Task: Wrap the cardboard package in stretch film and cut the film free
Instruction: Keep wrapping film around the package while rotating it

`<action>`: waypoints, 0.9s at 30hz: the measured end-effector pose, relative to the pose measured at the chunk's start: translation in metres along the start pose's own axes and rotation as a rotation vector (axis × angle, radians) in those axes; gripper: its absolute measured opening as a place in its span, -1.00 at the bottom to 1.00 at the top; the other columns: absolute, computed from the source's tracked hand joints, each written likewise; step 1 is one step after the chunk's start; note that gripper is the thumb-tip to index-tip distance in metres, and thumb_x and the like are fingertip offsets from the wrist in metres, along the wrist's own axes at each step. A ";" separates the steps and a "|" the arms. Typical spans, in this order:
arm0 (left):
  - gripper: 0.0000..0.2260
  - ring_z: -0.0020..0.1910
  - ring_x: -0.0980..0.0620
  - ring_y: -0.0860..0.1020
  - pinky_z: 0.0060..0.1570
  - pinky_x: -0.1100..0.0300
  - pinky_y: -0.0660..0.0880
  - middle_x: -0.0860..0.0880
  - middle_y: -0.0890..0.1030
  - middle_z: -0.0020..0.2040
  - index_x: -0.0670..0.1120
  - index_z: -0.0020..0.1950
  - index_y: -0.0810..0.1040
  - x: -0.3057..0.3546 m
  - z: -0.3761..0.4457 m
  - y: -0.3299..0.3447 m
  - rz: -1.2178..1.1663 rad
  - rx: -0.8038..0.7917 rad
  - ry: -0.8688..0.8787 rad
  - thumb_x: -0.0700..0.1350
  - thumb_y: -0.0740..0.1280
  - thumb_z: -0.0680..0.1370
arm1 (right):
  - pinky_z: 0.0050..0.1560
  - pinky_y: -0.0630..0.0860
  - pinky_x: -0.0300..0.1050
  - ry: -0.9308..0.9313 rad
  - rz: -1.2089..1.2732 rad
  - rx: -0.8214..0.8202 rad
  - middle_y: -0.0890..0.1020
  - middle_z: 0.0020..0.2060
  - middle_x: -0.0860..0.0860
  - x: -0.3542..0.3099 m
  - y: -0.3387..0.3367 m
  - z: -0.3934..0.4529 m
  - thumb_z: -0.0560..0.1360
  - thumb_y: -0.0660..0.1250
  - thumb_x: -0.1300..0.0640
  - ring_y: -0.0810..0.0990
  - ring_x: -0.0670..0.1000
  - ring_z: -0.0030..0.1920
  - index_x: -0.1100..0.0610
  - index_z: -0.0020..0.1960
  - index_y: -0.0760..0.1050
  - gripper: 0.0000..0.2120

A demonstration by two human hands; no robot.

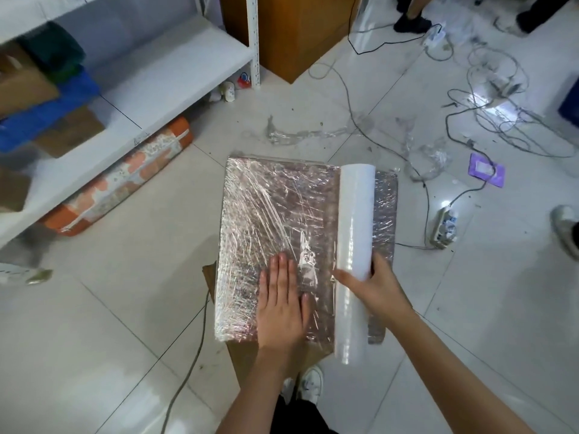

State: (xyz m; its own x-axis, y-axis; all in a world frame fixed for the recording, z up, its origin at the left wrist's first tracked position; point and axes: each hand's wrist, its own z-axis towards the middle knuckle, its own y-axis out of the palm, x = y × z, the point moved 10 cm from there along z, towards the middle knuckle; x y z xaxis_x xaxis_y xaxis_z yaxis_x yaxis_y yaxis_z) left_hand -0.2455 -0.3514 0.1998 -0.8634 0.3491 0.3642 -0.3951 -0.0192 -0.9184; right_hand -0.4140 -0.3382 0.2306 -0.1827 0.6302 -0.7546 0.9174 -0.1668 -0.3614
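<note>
Cardboard package (282, 214) lies film-covered on the floor (125, 308); left hand (282, 311) presses flat, grip released; right hand (372, 286) clasps the stretch film roll (355, 245).

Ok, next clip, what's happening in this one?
A person is wrapping a flat cardboard package on the floor in stretch film. The left hand lies flat on the wrapped top, pressing the film down. The right hand holds the film roll lying across the package's right side. Film is not yet cut.
</note>
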 end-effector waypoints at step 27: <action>-0.43 0.55 -0.07 -0.02 0.51 0.00 -0.16 -0.17 0.03 0.56 -0.22 0.55 0.03 0.005 0.002 -0.006 0.143 -0.095 -0.011 0.09 -0.12 0.63 | -0.20 0.49 -0.13 -0.014 -0.005 0.351 0.50 -0.12 -0.10 0.005 -0.048 -0.009 0.31 0.51 -0.11 0.55 -0.04 -0.10 0.03 0.14 0.29 -0.43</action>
State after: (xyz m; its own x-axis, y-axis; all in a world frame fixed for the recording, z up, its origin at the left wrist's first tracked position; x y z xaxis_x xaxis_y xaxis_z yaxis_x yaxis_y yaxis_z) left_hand -0.2485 -0.3515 0.2079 -0.9126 0.3385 0.2295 -0.2368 0.0204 -0.9714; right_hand -0.4564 -0.3201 0.2488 -0.1939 0.6213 -0.7592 0.7393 -0.4161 -0.5294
